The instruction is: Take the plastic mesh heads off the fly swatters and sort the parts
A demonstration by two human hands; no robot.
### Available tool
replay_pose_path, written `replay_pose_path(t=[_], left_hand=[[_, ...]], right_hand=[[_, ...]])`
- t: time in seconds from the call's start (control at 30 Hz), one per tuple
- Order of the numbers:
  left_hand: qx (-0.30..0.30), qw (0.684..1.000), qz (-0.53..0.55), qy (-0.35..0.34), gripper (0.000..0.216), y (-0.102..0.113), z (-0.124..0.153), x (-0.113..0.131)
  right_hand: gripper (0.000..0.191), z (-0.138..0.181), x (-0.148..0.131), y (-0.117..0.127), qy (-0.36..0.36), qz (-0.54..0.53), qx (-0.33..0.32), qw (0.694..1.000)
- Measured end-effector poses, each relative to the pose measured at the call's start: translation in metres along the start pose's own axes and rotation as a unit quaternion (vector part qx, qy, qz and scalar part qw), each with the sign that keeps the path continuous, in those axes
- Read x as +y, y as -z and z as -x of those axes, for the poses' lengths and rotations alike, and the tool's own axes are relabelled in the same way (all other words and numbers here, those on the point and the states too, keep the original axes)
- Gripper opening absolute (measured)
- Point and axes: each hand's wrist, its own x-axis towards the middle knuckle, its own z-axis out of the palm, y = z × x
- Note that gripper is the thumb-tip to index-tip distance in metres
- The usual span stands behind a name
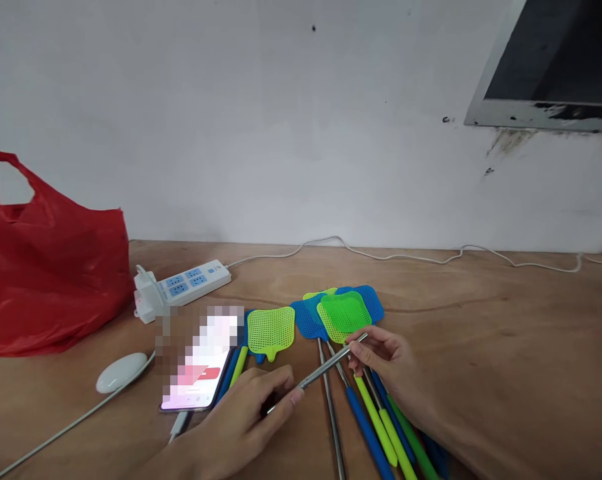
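Observation:
My left hand (253, 413) and my right hand (385, 363) together hold a thin metal telescopic rod (325, 368) slanted above the wooden table (505, 347). The left fingers pinch its lower end, the right fingertips pinch its upper tip. Just beyond the hands lies a pile of assembled fly swatters (341, 313) with green, yellow-green and blue mesh heads, their metal shafts and coloured grips (375, 427) running toward me under my right wrist. A loose yellow-green swatter head (271, 331) lies to the left of the pile.
A phone (201, 373) with a lit screen lies left of my left hand. Behind it sits a white power strip (181, 285) with a cable along the wall. A red plastic bag (45, 273) stands far left, a white oval device (121, 371) beside it.

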Motion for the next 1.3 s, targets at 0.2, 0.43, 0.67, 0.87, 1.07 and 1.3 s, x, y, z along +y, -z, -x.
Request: replay_pose_path(t=[0.2, 0.43, 0.67, 0.87, 1.07, 1.3], left_hand=[[0.01, 1.0, -0.025, -0.008, 0.038, -0.001, 0.001, 0.0], [0.036, 0.997, -0.039, -0.052, 0.039, 0.0, 0.003, -0.002], [0.038, 0.996, -0.041, -0.073, 0.039, 0.001, 0.004, -0.003], [0.036, 0.996, -0.042, -0.077, 0.038, 0.002, 0.004, -0.003], [0.034, 0.996, -0.039, -0.069, 0.037, 0.003, 0.003, -0.002], [0.039, 0.996, -0.041, -0.069, 0.037, 0.001, 0.004, -0.004]], right_hand=[[0.021, 0.005, -0.003, 0.001, -0.001, -0.004, -0.021, 1.0], [0.027, 0.007, -0.012, -0.005, -0.06, -0.104, 0.021, 0.992], [0.031, 0.005, -0.015, -0.004, -0.083, -0.13, 0.042, 0.987], [0.033, 0.007, -0.016, -0.005, -0.084, -0.101, 0.035, 0.991], [0.038, 0.006, -0.022, -0.003, -0.088, -0.197, -0.006, 0.976], [0.03, 0.004, -0.024, 0.001, -0.095, -0.203, 0.044, 0.973]])
